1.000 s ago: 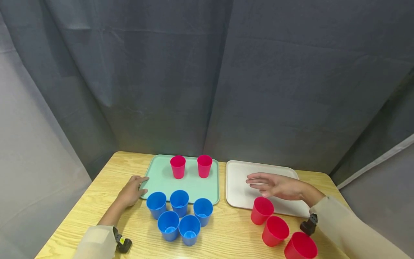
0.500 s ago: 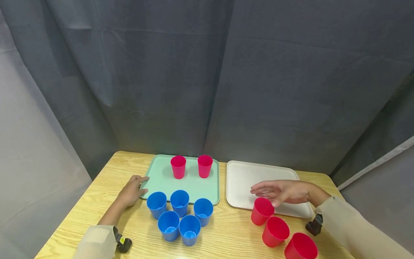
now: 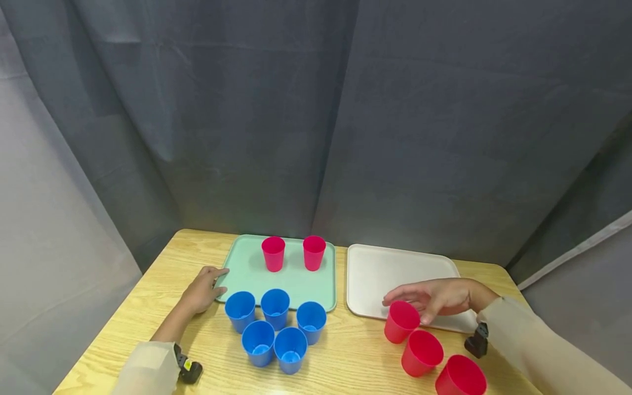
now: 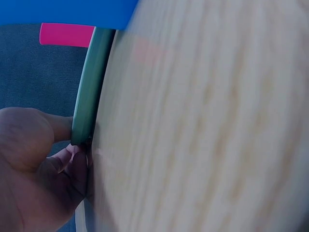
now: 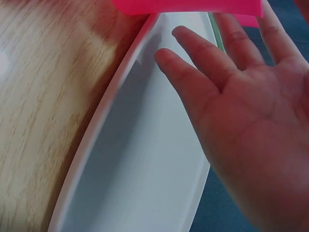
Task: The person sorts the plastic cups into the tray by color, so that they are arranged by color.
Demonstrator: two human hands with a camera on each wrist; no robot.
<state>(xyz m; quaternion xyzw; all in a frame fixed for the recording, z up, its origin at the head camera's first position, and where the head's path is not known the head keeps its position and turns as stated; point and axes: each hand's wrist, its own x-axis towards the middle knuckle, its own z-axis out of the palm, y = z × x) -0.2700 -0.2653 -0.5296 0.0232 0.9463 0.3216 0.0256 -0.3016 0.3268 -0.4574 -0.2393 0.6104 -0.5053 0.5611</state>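
At the left edge of a green tray [image 3: 242,277], my left hand [image 3: 199,291] pinches the rim. The left wrist view shows the thumb on one side of that rim [image 4: 91,92] and curled fingers beneath it. My right hand [image 3: 444,295] is held over the near edge of a white tray [image 3: 370,274], fingers spread loosely behind a red cup [image 3: 401,325] and thumb low at its right side. In the right wrist view the palm [image 5: 251,116] faces the camera, and the cup [image 5: 193,6] hides some fingertips.
Two more red cups [image 3: 421,354] stand in a diagonal row toward the front right. Several blue cups [image 3: 258,344] cluster before the green tray, which bears two upright red cups [image 3: 273,255]. Dark curtains [image 3: 316,120] hang behind the wooden table [image 3: 345,362].
My right hand has come lower and closer to the nearest red cup, its thumb dropping to the cup's right side. The left hand stays at the green tray's edge.
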